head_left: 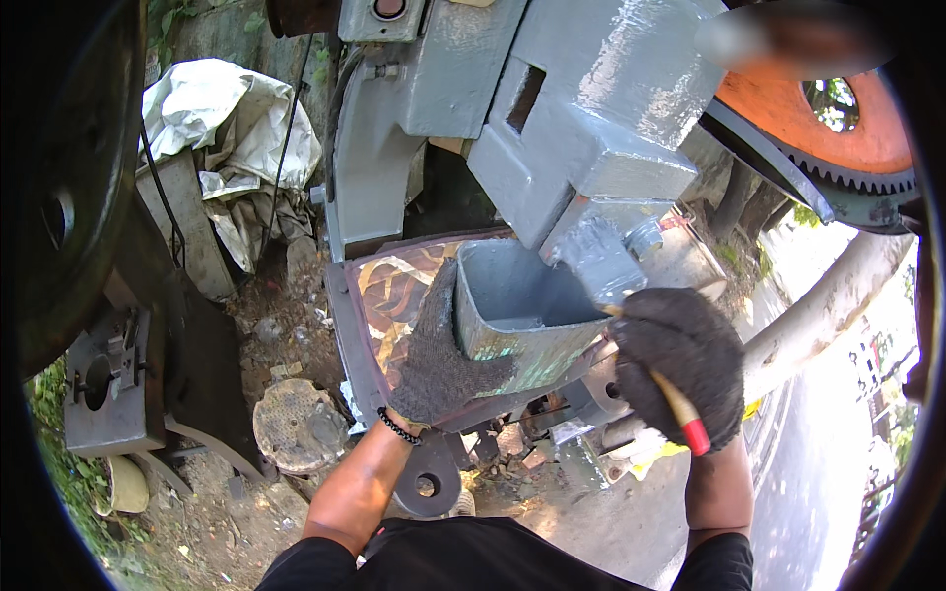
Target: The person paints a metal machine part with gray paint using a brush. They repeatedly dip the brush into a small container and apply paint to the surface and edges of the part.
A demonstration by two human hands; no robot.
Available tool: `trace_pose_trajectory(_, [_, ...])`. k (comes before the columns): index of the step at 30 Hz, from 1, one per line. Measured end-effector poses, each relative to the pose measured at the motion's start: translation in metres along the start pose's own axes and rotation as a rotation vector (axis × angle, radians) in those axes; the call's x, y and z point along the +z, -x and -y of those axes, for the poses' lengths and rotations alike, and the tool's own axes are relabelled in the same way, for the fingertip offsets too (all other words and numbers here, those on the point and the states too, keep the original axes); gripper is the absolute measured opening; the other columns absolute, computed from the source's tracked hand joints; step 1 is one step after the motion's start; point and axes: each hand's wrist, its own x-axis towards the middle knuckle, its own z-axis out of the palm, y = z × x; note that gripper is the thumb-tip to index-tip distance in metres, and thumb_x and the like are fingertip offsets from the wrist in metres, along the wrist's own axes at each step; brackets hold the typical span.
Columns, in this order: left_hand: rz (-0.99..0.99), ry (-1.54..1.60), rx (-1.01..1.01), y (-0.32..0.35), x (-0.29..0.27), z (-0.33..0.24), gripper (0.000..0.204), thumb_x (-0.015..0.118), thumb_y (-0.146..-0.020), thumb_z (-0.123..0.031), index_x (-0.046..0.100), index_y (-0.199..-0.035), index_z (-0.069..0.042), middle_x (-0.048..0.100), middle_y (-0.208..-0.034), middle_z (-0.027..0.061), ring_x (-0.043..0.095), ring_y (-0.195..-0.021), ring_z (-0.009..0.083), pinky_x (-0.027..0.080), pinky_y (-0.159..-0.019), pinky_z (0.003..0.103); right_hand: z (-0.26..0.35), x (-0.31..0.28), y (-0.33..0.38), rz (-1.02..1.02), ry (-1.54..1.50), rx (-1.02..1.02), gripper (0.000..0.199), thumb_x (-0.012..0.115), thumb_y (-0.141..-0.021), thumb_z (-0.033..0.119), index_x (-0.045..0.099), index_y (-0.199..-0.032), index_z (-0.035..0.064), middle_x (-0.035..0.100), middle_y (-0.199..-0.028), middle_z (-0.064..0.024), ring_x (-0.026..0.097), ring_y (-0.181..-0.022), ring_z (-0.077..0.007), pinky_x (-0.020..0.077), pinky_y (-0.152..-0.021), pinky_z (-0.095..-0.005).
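Observation:
My left hand (443, 360), in a dark knit glove, is closed around the left and near sides of a square metal paint tin (527, 357). Grey paint (514, 323) lies in the bottom of the tin and coats its inner walls. My right hand (695, 340), also gloved, grips a paintbrush (680, 409) with a wooden, red-ended handle. Its bristle end is near the tin's right rim and hard to make out. Just beyond the tin is a large machine (591, 128) with glossy wet-looking grey paint. The tin is over a brown patterned plate (384, 295).
An orange toothed wheel (838, 118) stands at upper right. Dark machine parts (207, 364) rise at left, near a crumpled white sheet (232, 108). A round block (299, 426) sits on the littered ground. A pale trunk-like pole (828, 295) slants across the right.

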Motion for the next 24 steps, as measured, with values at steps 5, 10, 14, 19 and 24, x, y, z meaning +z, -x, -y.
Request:
trace_pose_trajectory(5, [0.008,0.039,-0.004,0.005,0.002,-0.001,0.124,0.099,-0.064,-0.032,0.030,-0.161,0.003,0.045,-0.158,0.0245,0.047,-0.147,0.0378,0.039,-0.122,0.047,0.015,0.005,0.000,0.222,0.068,-0.069,0.030,0.075,-0.083,0.019,0.074,-0.112,0.0126,0.070,-0.120,-0.0080,0.068,-0.107,-0.0282,0.0562,-0.087,-0.0424])
trace_pose_trajectory(10, [-0.005,0.012,0.023,0.007,0.000,0.001,0.124,0.099,-0.064,-0.034,0.030,-0.161,0.003,0.046,-0.157,0.0248,0.047,-0.147,0.0380,0.040,-0.121,0.048,0.022,-0.001,-0.007,0.104,0.023,0.028,0.029,0.072,-0.084,0.018,0.071,-0.112,0.0111,0.068,-0.111,-0.0068,0.067,-0.103,-0.0288,0.0541,-0.085,-0.0424])
trace_pose_trajectory(14, [-0.017,0.035,0.064,0.008,-0.004,-0.003,0.123,0.099,-0.065,-0.034,0.030,-0.160,0.003,0.046,-0.157,0.0253,0.048,-0.146,0.0389,0.041,-0.120,0.048,0.016,-0.007,-0.013,0.108,-0.036,0.051,0.032,0.080,-0.074,0.008,0.075,-0.105,0.0072,0.075,-0.115,-0.0135,0.072,-0.108,-0.0354,0.0576,-0.094,-0.0476])
trace_pose_trajectory(19, [0.004,-0.039,0.076,0.009,-0.012,-0.011,0.119,0.096,-0.074,-0.032,0.025,-0.162,0.003,0.049,-0.155,0.0191,0.051,-0.143,0.0325,0.041,-0.120,0.043,0.012,0.001,-0.010,-0.056,0.032,0.137,0.034,0.079,-0.076,0.004,0.074,-0.110,0.0052,0.073,-0.119,-0.0178,0.072,-0.109,-0.0367,0.0564,-0.096,-0.0465])
trace_pose_trajectory(24, [0.023,-0.003,0.040,0.007,-0.009,-0.011,0.118,0.096,-0.074,-0.031,0.026,-0.162,0.004,0.049,-0.155,0.0194,0.051,-0.143,0.0326,0.041,-0.120,0.043,0.021,0.010,-0.001,0.049,-0.068,0.052,0.028,0.075,-0.075,0.000,0.073,-0.103,0.0044,0.073,-0.113,-0.0163,0.072,-0.104,-0.0378,0.0568,-0.092,-0.0465])
